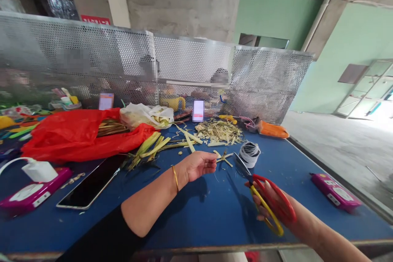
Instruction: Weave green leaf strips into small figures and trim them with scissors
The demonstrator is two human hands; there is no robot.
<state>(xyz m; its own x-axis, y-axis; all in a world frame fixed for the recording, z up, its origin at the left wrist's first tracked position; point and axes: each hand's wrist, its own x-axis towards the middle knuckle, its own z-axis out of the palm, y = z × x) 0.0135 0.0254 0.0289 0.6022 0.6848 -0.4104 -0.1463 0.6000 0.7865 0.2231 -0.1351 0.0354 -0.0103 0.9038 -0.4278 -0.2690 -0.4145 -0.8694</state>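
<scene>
My left hand (pixel 201 166), with a gold bangle at the wrist, pinches one end of a small star-shaped piece of pale plant strips (pixel 225 158) above the blue table. Its fingers are curled together. In my right hand (pixel 264 200) are scissors (pixel 270 196) with one red and one yellow handle. Their blades point up and left toward the plant piece and seem apart from it. Just behind the blade tips sits a roll of grey-white cord (pixel 249 154). A heap of cut plant scraps (pixel 221 132) lies beyond my left hand.
Left of my hands are a bundle of leaf strips (pixel 149 149), a red plastic bag (pixel 73 135) and a dark phone (pixel 92 184). Purple power strips (pixel 336 192) lie at both sides. A perforated metal screen (pixel 193 61) stands along the back; an orange pouch (pixel 273 129) lies before it.
</scene>
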